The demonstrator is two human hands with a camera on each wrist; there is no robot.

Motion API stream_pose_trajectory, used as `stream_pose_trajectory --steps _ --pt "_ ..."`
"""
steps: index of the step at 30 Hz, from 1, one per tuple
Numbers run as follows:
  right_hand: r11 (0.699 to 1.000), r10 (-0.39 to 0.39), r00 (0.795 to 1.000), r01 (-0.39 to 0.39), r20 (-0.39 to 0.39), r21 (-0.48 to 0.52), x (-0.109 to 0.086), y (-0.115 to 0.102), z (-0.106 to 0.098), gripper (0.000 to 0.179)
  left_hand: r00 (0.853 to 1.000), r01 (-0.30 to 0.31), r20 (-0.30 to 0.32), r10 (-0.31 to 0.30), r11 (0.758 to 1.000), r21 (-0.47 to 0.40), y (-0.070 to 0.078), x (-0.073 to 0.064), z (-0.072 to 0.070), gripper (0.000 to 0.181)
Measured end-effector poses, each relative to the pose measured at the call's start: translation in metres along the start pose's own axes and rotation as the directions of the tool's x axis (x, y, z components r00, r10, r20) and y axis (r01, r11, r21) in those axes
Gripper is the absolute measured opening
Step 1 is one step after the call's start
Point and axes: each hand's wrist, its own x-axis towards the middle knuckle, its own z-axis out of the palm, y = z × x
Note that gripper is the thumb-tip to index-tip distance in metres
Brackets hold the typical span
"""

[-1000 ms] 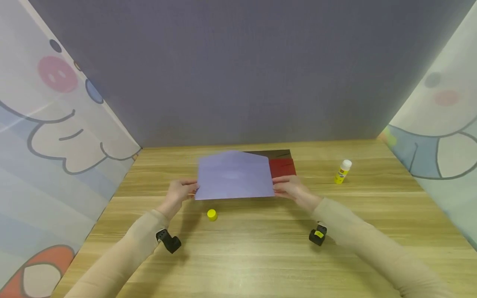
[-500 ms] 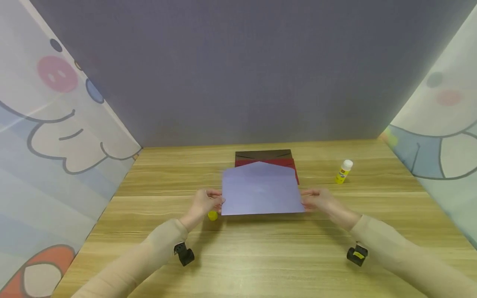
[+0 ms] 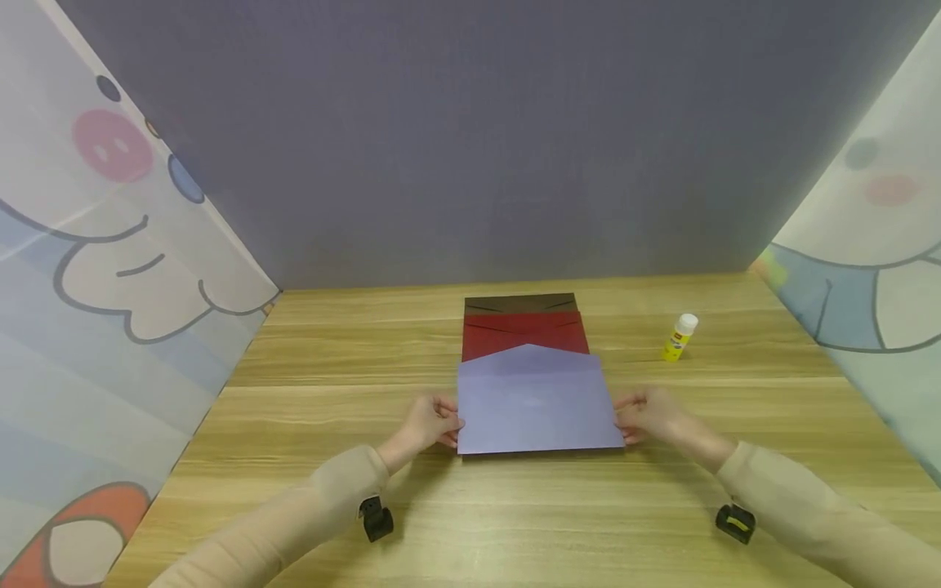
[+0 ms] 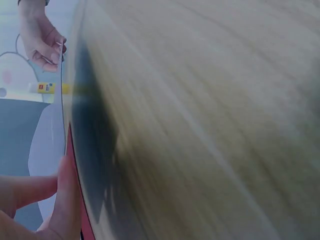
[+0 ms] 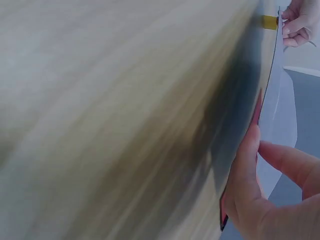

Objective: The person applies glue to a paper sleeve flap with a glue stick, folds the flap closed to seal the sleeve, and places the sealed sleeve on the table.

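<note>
At the table, hands pinch a seemingly raised lilac envelope.

On the right of the head view we see a glue stick standing upright, its yellow body down and its white end up. It rests on a wooden table with pale yellow-brown grain. In the right wrist view we catch a small yellow object, partly hidden. Behind the table we face a plain dark grey panel. To our left rises a pale side panel printed with a cartoon figure, a pink oval on it; to our right, another printed panel carries grey-outlined white and blue shapes.
</note>
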Motion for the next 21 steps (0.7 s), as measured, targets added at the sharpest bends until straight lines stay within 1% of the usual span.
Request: stream_pose_trajectory --steps 5,9,11,14,17,21 --pt "1.000 0.008 1.000 -0.007 0.029 -0.023 -0.001 0.009 0.002 0.030 0.998 0.006 0.070 -0.007 1.000 0.018 -0.005 -0.002 0.001 0.016" --pt "0.999 0.016 0.999 -0.014 0.050 -0.032 -0.003 0.013 0.005 0.028 0.997 0.010 0.081 -0.010 1.000 0.006 -0.009 -0.004 0.003 0.016" --pt "0.999 0.015 0.999 -0.013 0.049 -0.039 -0.005 0.014 0.006 0.027 0.996 0.001 0.084 -0.002 1.000 0.009 -0.010 -0.005 0.004 0.016" --pt "0.999 -0.005 0.999 0.008 0.054 -0.053 -0.006 0.017 0.007 0.028 0.995 -0.001 0.099 -0.001 1.000 0.019 -0.010 -0.007 0.005 0.017" --pt "0.998 -0.021 0.998 0.025 0.052 -0.066 -0.007 0.019 0.008 0.029 0.993 -0.001 0.119 -0.003 0.999 0.034 -0.011 -0.009 0.005 0.017" --pt "0.994 -0.039 0.998 0.043 0.043 -0.098 -0.007 0.021 0.010 0.029 0.992 -0.025 0.125 0.015 0.996 0.080 -0.012 -0.011 0.006 0.019"
